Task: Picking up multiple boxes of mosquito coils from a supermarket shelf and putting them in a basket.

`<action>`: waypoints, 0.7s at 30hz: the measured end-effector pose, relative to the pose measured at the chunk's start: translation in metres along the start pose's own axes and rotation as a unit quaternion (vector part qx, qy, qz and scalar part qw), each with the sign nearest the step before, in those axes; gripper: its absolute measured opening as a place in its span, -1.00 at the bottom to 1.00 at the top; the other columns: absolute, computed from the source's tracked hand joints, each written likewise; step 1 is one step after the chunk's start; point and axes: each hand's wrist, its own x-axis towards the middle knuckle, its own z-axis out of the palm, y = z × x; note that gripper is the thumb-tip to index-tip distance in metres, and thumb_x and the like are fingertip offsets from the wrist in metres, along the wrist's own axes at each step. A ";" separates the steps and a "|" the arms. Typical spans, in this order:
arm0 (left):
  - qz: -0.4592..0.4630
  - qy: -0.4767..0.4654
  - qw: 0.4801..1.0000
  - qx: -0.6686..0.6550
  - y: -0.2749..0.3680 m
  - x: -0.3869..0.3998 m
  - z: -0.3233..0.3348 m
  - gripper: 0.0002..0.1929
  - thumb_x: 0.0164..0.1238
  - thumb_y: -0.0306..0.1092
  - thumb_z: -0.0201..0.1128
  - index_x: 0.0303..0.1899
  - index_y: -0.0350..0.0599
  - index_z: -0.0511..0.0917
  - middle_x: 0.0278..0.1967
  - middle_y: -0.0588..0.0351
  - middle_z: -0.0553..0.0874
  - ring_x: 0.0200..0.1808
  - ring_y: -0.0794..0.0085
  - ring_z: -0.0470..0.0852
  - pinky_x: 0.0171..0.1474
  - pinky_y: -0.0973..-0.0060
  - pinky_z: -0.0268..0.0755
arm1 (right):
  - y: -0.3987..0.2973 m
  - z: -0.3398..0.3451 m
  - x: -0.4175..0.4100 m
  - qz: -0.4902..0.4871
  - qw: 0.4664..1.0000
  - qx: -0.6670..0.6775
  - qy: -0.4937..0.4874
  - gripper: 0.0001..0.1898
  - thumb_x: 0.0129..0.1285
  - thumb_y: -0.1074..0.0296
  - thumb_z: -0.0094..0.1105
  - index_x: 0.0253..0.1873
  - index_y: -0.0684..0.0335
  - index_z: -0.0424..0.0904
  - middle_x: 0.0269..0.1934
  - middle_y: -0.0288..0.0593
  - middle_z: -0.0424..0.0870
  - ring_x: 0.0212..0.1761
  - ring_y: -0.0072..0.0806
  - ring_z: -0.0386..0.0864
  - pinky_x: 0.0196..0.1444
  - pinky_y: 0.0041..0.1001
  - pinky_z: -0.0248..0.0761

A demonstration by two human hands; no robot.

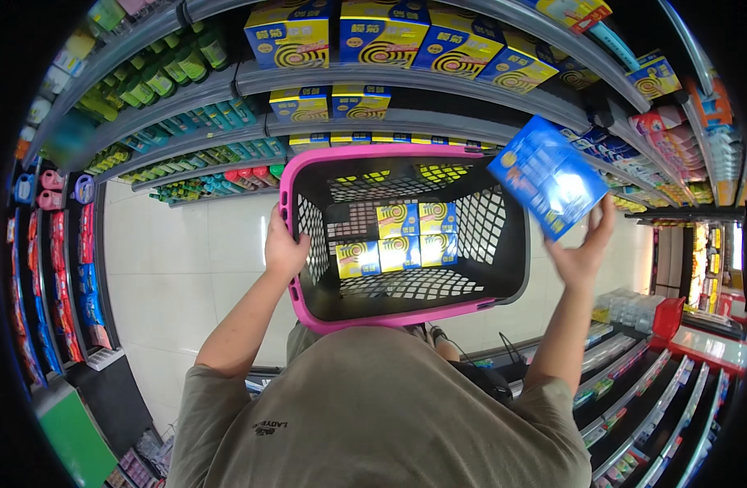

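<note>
A black plastic shopping basket (512, 256) with a pink rim and handle stands open in front of my body. My left hand (286, 247) grips its left end at the pink rim. Several yellow-and-blue boxes (399, 252) with a coil pattern, likely mosquito coils, lie in two rows on the mesh bottom. In my right hand (581, 253) is a larger blue box (547, 177), tilted, above and just outside the basket's right end. The fingers hold it by its lower right part; its front is blurred and glares.
Beyond the basket, shelves (373, 74) carry yellow-and-blue coil boxes (382, 33), with green bottles (193, 61) to the left. Packets hang on racks (59, 274) at far left. More shelving (629, 390) is at lower right, near a red-edged counter (703, 351). Pale floor tiles (160, 244) show between.
</note>
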 end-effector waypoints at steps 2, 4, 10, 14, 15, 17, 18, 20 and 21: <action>-0.004 0.003 1.000 0.001 0.001 0.002 0.004 -0.18 0.13 -0.43 0.28 0.46 -0.25 0.13 0.18 -0.30 0.57 0.18 -0.14 0.60 0.22 0.11 0.47 | 0.023 -0.022 0.037 -0.032 0.993 -0.110 0.026 0.17 -0.19 0.41 0.62 0.57 0.25 0.05 0.48 0.06 0.22 0.54 -0.06 0.22 0.52 -0.09 0.17; -0.010 0.003 1.000 0.010 0.003 0.002 0.005 -0.18 0.13 -0.43 0.28 0.46 -0.25 0.13 0.18 -0.30 0.58 0.18 -0.14 0.60 0.22 0.11 0.47 | 0.048 -0.028 0.069 -0.052 0.984 -0.165 0.035 0.15 -0.24 0.44 0.60 0.56 0.25 0.10 0.45 0.11 0.28 0.51 0.00 0.26 0.53 -0.11 0.14; -0.020 0.003 0.999 0.026 0.003 0.002 0.008 -0.17 0.18 -0.40 0.28 0.49 -0.23 0.08 0.18 -0.30 0.59 0.18 -0.18 0.59 0.24 0.09 0.45 | 0.132 -0.023 0.138 -0.065 0.955 -0.287 0.035 0.11 -0.22 0.48 0.58 0.55 0.08 0.19 0.40 0.05 0.35 0.45 0.01 0.30 0.48 -0.15 0.22; -0.022 0.010 0.998 0.053 0.005 0.001 0.007 -0.17 0.18 -0.40 0.28 0.49 -0.18 0.08 0.18 -0.30 0.59 0.18 -0.17 0.60 0.22 0.08 0.46 | 0.166 -0.018 0.168 -0.072 0.954 -0.290 -0.026 0.10 -0.21 0.53 0.57 0.55 0.05 0.19 0.40 0.03 0.36 0.43 0.03 0.32 0.48 -0.13 0.24; -0.024 0.011 0.998 0.054 0.007 0.001 0.007 -0.17 0.18 -0.40 0.28 0.49 -0.18 0.08 0.18 -0.30 0.59 0.18 -0.17 0.60 0.22 0.08 0.46 | 0.173 -0.016 0.174 -0.073 0.955 -0.288 -0.026 0.10 -0.21 0.53 0.57 0.55 0.05 0.19 0.40 0.03 0.36 0.43 0.03 0.32 0.48 -0.13 0.24; -0.027 0.005 0.998 0.050 0.010 0.001 0.005 -0.19 0.19 -0.43 0.27 0.48 -0.16 0.09 0.16 -0.30 0.60 0.17 -0.17 0.60 0.21 0.09 0.47 | 0.188 -0.013 0.186 -0.089 0.952 -0.288 -0.047 0.10 -0.21 0.58 0.54 0.55 0.04 0.19 0.41 0.01 0.35 0.45 0.00 0.31 0.49 -0.15 0.24; -0.015 0.015 0.998 0.053 0.010 0.001 0.005 -0.19 0.19 -0.44 0.27 0.48 -0.16 0.09 0.15 -0.30 0.61 0.16 -0.18 0.61 0.21 0.09 0.48 | 0.195 -0.012 0.192 -0.101 0.952 -0.286 -0.045 0.09 -0.22 0.61 0.52 0.54 0.05 0.21 0.41 0.00 0.35 0.47 -0.02 0.30 0.50 -0.17 0.24; -0.025 0.012 0.998 0.055 0.009 0.001 0.006 -0.19 0.19 -0.44 0.27 0.48 -0.16 0.09 0.15 -0.30 0.61 0.16 -0.18 0.61 0.21 0.08 0.47 | 0.209 -0.010 0.199 -0.100 0.949 -0.293 -0.057 0.09 -0.22 0.62 0.51 0.54 0.05 0.21 0.41 0.00 0.35 0.47 -0.02 0.29 0.50 -0.19 0.24; -0.034 0.008 0.998 0.056 0.010 0.001 0.005 -0.19 0.19 -0.45 0.26 0.48 -0.16 0.09 0.15 -0.31 0.60 0.16 -0.18 0.61 0.21 0.08 0.47 | 0.213 -0.008 0.201 -0.099 0.946 -0.299 -0.069 0.08 -0.23 0.63 0.50 0.53 0.06 0.21 0.41 0.00 0.35 0.47 -0.01 0.29 0.50 -0.20 0.24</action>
